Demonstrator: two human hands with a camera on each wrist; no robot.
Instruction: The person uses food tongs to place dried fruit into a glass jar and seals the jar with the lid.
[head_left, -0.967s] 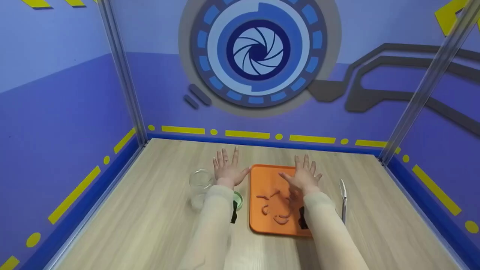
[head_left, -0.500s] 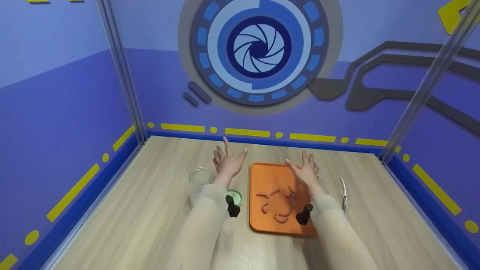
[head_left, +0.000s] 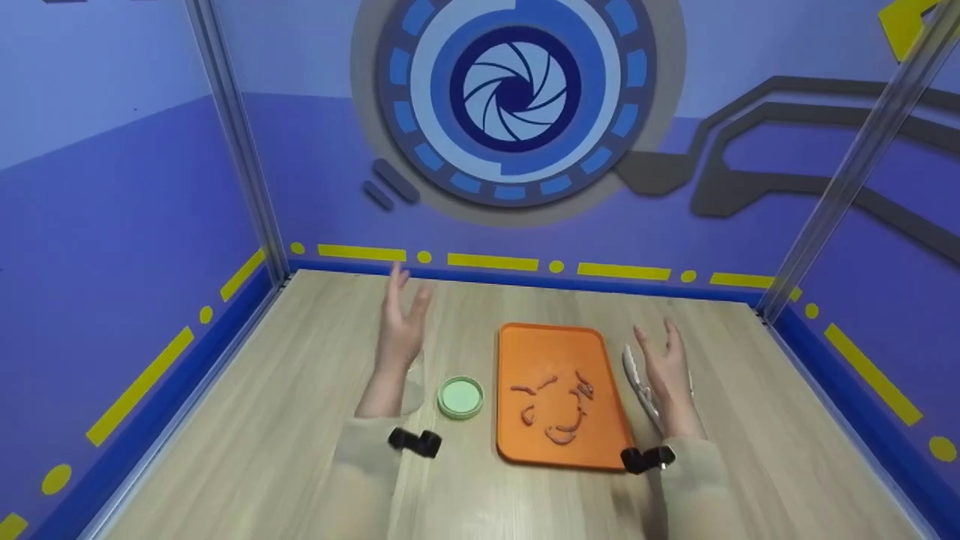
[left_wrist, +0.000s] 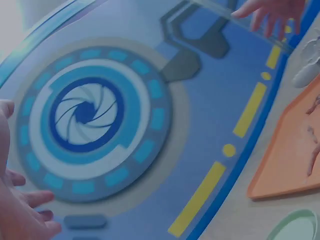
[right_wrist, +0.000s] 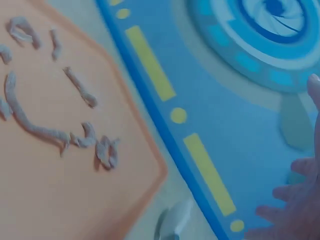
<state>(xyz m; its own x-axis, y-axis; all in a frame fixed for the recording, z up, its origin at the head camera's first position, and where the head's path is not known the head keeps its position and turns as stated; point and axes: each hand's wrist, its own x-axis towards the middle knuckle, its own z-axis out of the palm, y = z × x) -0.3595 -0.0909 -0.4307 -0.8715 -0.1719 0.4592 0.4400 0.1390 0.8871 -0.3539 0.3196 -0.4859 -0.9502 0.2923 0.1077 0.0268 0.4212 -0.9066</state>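
Both hands are raised above the tabletop (head_left: 247,450), each with the thumb apart from the fingers; neither pinches or presses on anything. The left hand (head_left: 400,337) stands upright over the left part of the work area, and the right hand (head_left: 667,367) is lifted beyond the right edge of the orange tray (head_left: 532,345). The step in hand is best read as a pause with free hands, between one handling of the material and another.

The thin brown strips (head_left: 586,389), some curved or looped, lie scattered on the middle and near part of the tray. They lie between the two hands and well apart from the fingers of both. Just left of the tray rests a pale green lid (head_left: 460,397); a clear vessel (head_left: 413,390) is mostly hidden behind the left hand. What appear to be pale tongs (head_left: 637,382) lie just beside the tray's right edge, partly covered in the head view by the right hand.

Any renewed contact would call for lowering a hand: the right is nearer the tongs, the left nearer the lid and vessel. Reaching the strips would require either hand to move inward over the tray.
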